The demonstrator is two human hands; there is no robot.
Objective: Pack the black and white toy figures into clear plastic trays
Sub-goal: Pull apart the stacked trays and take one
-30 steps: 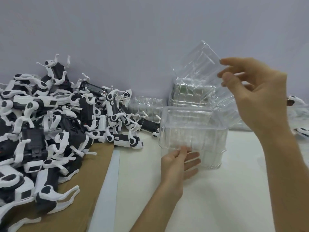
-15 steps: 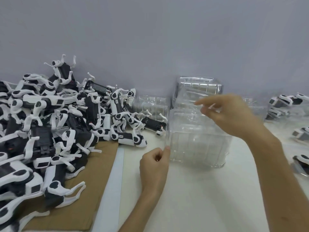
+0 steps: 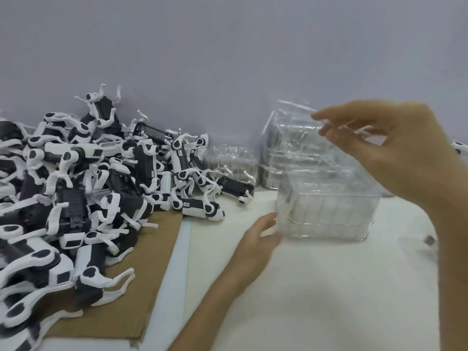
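Note:
A large pile of black and white toy figures (image 3: 101, 186) covers the left of the table. A stack of clear plastic trays (image 3: 326, 211) stands at centre right. My right hand (image 3: 395, 153) pinches the edge of a single clear tray (image 3: 291, 127), which hangs tilted just above the stack. My left hand (image 3: 258, 236) rests with loosely extended fingers against the stack's lower left corner.
Brown cardboard (image 3: 141, 287) lies under the toy pile. More clear trays (image 3: 230, 160) are stacked against the grey wall behind. Another toy figure (image 3: 459, 148) shows at the right edge. A small dark bit (image 3: 429, 240) lies on the white table by my right forearm.
My right hand, which had come down onto the stack, has risen again with one tray pinched at its edge. My left hand has moved right, up against the stack's corner.

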